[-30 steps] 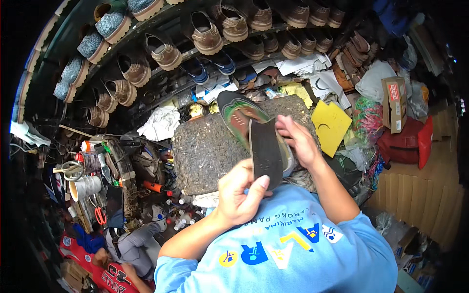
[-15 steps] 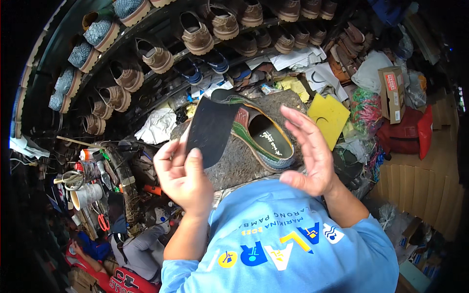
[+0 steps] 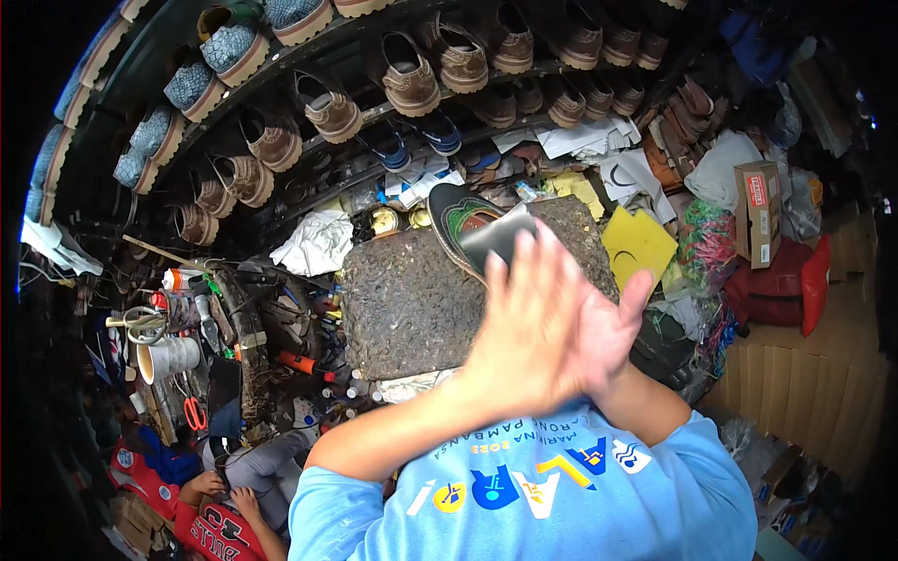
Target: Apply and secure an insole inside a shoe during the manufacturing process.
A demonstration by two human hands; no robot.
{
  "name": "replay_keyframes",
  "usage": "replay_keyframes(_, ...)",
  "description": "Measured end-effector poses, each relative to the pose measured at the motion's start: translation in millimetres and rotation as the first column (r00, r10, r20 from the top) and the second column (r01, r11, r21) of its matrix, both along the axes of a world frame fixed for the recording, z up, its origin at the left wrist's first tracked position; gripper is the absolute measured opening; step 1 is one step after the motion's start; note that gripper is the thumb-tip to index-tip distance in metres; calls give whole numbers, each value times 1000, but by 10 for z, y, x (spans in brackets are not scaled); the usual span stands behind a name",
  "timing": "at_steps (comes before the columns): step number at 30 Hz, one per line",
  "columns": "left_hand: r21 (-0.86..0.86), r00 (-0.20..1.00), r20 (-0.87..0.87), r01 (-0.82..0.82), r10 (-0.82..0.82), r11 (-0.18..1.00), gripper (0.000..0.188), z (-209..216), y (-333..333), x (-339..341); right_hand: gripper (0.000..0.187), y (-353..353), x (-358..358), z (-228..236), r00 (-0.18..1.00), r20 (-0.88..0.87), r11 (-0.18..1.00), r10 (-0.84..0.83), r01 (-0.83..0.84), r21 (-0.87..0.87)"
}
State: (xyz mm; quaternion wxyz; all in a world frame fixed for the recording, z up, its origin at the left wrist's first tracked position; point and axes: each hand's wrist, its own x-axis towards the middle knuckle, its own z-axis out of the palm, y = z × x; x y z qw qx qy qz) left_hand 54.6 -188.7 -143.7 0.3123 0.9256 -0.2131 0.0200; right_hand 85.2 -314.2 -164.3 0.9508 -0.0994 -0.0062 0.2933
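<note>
My left hand (image 3: 524,323) lies with its fingers stretched against the palm of my right hand (image 3: 603,341), whose thumb stands out to the right. A thin black flexible sheet (image 3: 496,238) sticks out past my left fingertips, its top catching the light. My left hand seems to hold it, though the grip is hidden. Behind the sheet rests a shoe (image 3: 452,208) with a black, green and brown upper, mostly covered. It sits on a dark rough stone slab (image 3: 412,309).
Shelves of brown shoes (image 3: 412,79) and blue textured shoes (image 3: 229,47) curve across the back. A yellow sheet (image 3: 641,245) and a cardboard box (image 3: 756,210) lie right. Left are a white cup (image 3: 168,358) and red-handled scissors (image 3: 195,413). Another person's hands (image 3: 208,483) show at lower left.
My left hand has swung right with the black sheet and now meets my right hand. The sheet has come over the shoe and covers most of it. The view has shifted slightly.
</note>
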Motion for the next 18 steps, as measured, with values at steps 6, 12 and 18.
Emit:
replay_keyframes(6,-233,944,125,326,-304,916,67,474,618,-30,122,-270,101,148,961,110,951,255,-229,-210)
replay_keyframes(12,134,895,-18,444,-446,886,44,316,1017,20,125,-342,-171,228,894,-29,850,446,-434,-298)
replay_keyframes(18,-853,882,-466,-469,72,227,52,-22,1417,-396,78,-765,229,-56,320,594,101,738,818,-566)
